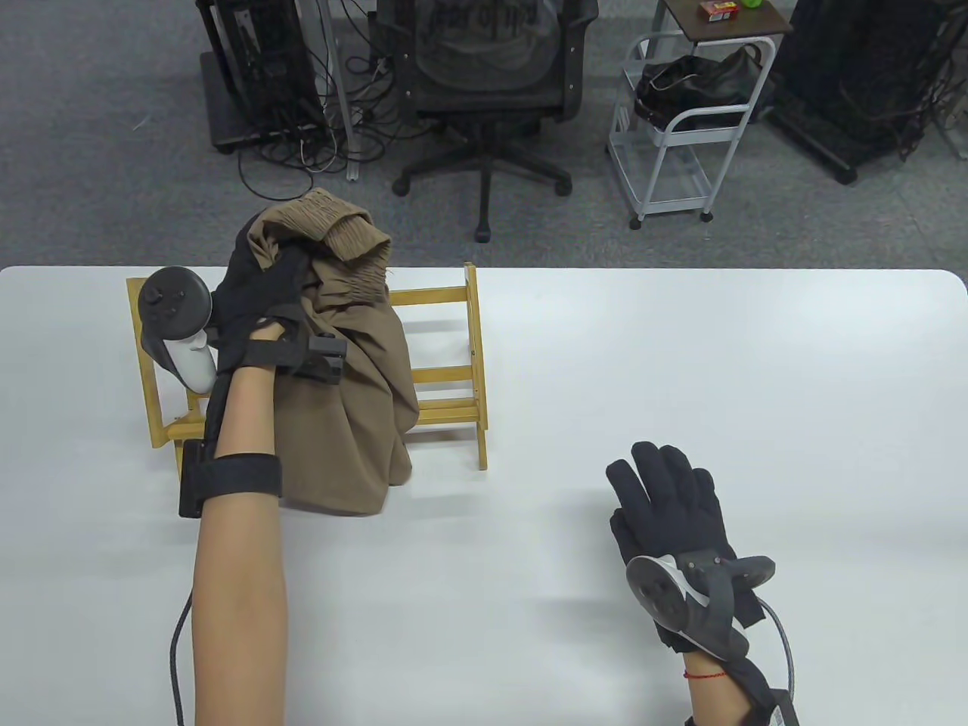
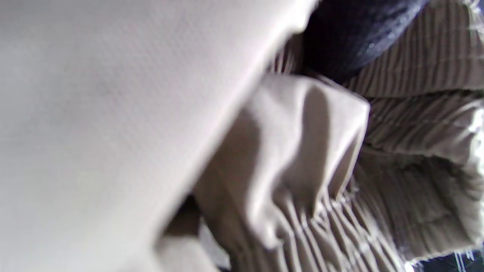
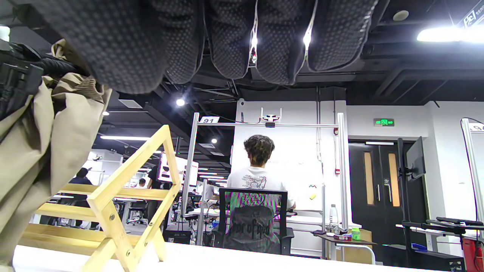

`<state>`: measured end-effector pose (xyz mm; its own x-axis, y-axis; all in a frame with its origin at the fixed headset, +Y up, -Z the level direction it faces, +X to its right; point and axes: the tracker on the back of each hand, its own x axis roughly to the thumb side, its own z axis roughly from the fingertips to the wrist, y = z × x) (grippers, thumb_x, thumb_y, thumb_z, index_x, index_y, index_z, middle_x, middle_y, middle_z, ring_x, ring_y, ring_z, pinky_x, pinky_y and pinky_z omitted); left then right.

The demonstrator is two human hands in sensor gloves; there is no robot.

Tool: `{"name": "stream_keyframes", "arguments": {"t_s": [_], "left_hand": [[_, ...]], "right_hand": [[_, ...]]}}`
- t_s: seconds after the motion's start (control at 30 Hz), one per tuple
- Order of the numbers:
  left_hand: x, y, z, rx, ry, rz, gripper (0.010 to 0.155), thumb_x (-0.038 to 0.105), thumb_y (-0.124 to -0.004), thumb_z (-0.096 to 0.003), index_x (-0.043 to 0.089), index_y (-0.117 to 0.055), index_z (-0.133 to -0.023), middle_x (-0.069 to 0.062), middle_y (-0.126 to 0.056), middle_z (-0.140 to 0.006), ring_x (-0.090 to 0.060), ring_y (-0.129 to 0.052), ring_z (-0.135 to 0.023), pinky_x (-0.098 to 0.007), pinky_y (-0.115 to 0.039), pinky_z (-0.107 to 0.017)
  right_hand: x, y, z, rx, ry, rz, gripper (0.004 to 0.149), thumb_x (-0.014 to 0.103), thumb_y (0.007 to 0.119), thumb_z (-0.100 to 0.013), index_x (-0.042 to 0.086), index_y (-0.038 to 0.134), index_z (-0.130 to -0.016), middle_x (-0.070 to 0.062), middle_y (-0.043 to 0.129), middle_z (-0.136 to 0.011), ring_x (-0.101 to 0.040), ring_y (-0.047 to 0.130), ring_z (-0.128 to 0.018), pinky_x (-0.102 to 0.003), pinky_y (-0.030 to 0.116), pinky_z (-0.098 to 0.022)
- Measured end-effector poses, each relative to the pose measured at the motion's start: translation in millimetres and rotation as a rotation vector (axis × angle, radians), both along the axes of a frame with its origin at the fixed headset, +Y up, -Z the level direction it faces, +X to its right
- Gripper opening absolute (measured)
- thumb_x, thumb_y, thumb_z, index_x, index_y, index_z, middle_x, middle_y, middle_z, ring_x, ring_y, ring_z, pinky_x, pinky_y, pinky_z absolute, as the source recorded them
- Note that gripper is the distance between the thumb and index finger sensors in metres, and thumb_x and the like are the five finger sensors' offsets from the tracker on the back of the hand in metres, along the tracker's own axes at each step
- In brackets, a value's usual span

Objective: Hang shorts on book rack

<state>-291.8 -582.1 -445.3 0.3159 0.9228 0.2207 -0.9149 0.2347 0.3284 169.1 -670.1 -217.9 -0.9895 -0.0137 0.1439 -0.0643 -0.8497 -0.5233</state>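
Note:
Brown shorts drape over the wooden book rack on the table's left, the ribbed waistband bunched above the rack's top rail. My left hand grips the shorts near the waistband from above. The left wrist view is filled with the shorts' fabric and a dark gloved finger. My right hand lies flat and empty on the table, right of the rack. In the right wrist view the rack and the hanging shorts are at the left.
The white table spreads to the right of the rack. Beyond its far edge stand an office chair, a white cart and computer gear on the floor.

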Motion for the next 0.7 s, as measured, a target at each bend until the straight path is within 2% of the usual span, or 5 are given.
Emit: {"name": "stream_keyframes", "arguments": {"t_s": [0.13, 0.27, 0.7], "left_hand": [[-1, -5, -15, -0.044, 0.034, 0.001, 0.049, 0.043, -0.082, -0.0528, 0.04, -0.065, -0.099, 0.009, -0.083, -0.093, -0.014, -0.099, -0.068, -0.036, -0.084, -0.053], [-5, -21, -28, -0.122, 0.052, 0.033, 0.051, 0.042, -0.077, -0.0552, 0.038, -0.058, -0.102, 0.007, -0.078, -0.096, -0.016, -0.095, -0.073, -0.037, -0.082, -0.056], [-11, -59, -60, -0.26, 0.127, 0.011, 0.053, 0.043, -0.075, -0.0563, 0.037, -0.053, -0.104, 0.007, -0.076, -0.098, -0.014, -0.095, -0.074, -0.035, -0.083, -0.057]], "right_hand": [[1, 0, 0, -0.006, -0.006, 0.002, 0.057, 0.049, 0.079, -0.042, 0.039, 0.065, -0.097, 0.006, 0.058, -0.115, -0.029, 0.067, -0.105, -0.05, 0.063, -0.076], [1, -1, -1, -0.017, -0.011, 0.003, 0.058, 0.05, 0.079, -0.042, 0.039, 0.065, -0.097, 0.006, 0.057, -0.115, -0.029, 0.067, -0.105, -0.05, 0.063, -0.076], [0, -1, -3, -0.037, -0.028, 0.016, 0.058, 0.05, 0.078, -0.042, 0.039, 0.065, -0.097, 0.006, 0.057, -0.115, -0.029, 0.067, -0.105, -0.049, 0.063, -0.077]]}}
